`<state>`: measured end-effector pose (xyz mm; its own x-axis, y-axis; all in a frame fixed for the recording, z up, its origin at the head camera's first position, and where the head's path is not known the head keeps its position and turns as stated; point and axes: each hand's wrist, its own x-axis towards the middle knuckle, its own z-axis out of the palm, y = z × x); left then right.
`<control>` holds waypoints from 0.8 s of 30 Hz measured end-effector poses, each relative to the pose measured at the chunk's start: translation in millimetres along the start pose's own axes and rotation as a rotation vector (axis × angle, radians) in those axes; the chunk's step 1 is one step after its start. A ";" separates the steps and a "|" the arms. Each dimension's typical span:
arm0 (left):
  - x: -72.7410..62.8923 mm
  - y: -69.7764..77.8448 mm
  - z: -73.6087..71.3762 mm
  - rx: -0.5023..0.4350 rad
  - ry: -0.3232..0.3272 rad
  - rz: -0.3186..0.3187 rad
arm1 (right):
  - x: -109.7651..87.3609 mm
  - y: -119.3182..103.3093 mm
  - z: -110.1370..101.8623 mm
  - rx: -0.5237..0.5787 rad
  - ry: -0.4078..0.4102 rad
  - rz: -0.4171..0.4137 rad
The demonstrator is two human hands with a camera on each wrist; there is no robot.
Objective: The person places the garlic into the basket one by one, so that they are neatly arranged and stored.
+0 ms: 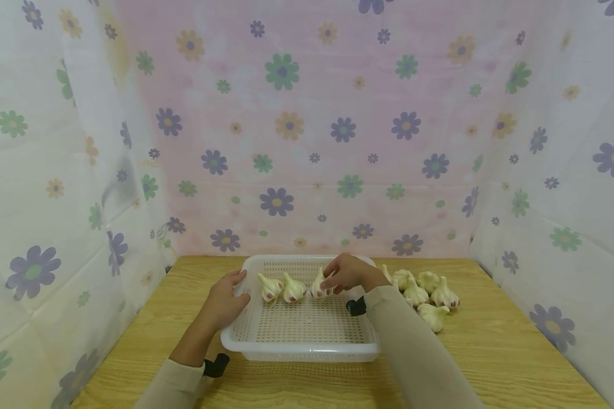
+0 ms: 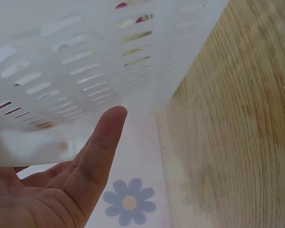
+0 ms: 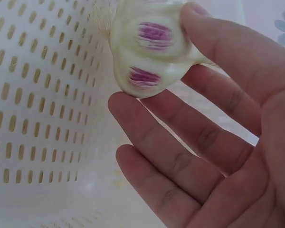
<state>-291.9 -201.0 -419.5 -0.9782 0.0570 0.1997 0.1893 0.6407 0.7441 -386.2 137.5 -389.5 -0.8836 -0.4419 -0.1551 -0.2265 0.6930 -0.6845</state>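
My right grip pinches a garlic bulb inside the basket; my left grip holds its rim. I judge the bulb light, firm (smooth skin may slip): grasp its rounded sides.

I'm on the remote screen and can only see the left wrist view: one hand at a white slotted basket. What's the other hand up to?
Observer: The right hand is pinching a garlic bulb between thumb and fingers.
Operator: Oh, garlic! How many are already lying in the basket, apart from that one?
Observer: Two other bulbs lie in the basket, side by side, to the left of the held one in the head view.
Operator: And are there any outside it?
Observer: Yes, a cluster of bulbs sits on the table, to the basket's right; the right arm partly hides it.
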 end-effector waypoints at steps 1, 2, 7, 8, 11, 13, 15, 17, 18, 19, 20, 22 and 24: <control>0.2 0.0 -0.1 0.002 0.000 0.003 | 0.6 0.2 0.7 -0.002 0.002 0.004; 0.3 0.1 -0.2 0.001 0.000 0.002 | 1.2 0.7 1.4 -0.009 0.003 0.005; 0.3 0.9 -1.2 -0.006 -0.004 -0.005 | 3.7 1.7 3.8 -0.020 0.007 0.015; 0.2 1.3 -1.5 -0.009 -0.005 -0.006 | 3.9 1.8 4.1 -0.019 0.007 0.017; 0.2 2.9 -2.1 -0.010 -0.003 -0.004 | 4.0 1.4 4.4 -0.012 0.007 0.020; 0.4 3.9 -2.5 -0.010 -0.003 -0.003 | 4.6 1.3 4.9 -0.008 0.006 0.021; 0.8 4.4 -2.7 -0.004 -0.002 -0.002 | 5.4 0.6 5.5 -0.016 0.006 0.020; 0.9 4.6 -2.8 0.001 -0.003 -0.002 | 6.5 0.6 6.5 -0.030 0.008 0.018; 1.0 4.4 -2.8 0.003 -0.002 -0.003 | 7.0 0.7 7.0 -0.037 0.010 0.017; 1.0 4.1 -2.7 0.003 -0.003 -0.004 | 7.2 0.6 7.4 -0.039 0.010 0.018; 1.0 3.7 -2.6 0.001 -0.003 -0.005 | 7.4 0.8 7.8 -0.039 0.010 0.018; 1.1 2.6 -2.2 -0.002 -0.004 -0.006 | 7.9 1.7 8.6 -0.037 0.011 0.018; 1.1 1.5 -1.9 -0.004 -0.006 -0.008 | 7.7 1.8 9.2 -0.031 0.011 0.019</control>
<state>-292.5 -201.4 -417.0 -0.9801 0.0561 0.1902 0.1817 0.6379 0.7484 -389.7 130.1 -398.5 -0.8924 -0.4221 -0.1598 -0.2220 0.7187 -0.6589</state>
